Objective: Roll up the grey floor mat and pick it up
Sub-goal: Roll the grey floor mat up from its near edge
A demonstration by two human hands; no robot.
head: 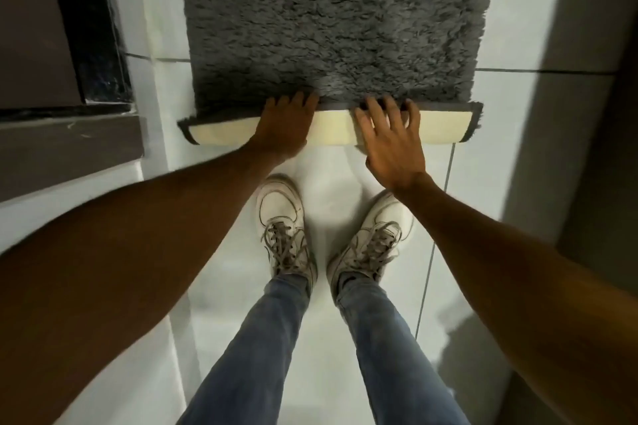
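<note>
The grey shaggy floor mat lies flat on the white tiled floor, running away from me to the top of the view. Its near edge is turned over into a low roll that shows the cream backing. My left hand lies palm down on the roll, left of centre, fingers reaching onto the grey pile. My right hand rests on the roll right of centre, fingers spread and curled over its top. Both hands press on the roll rather than clasp it.
My two feet in white sneakers stand on the white tile floor just short of the roll. A dark step or door threshold lies to the left. A grey wall or panel runs down the right side.
</note>
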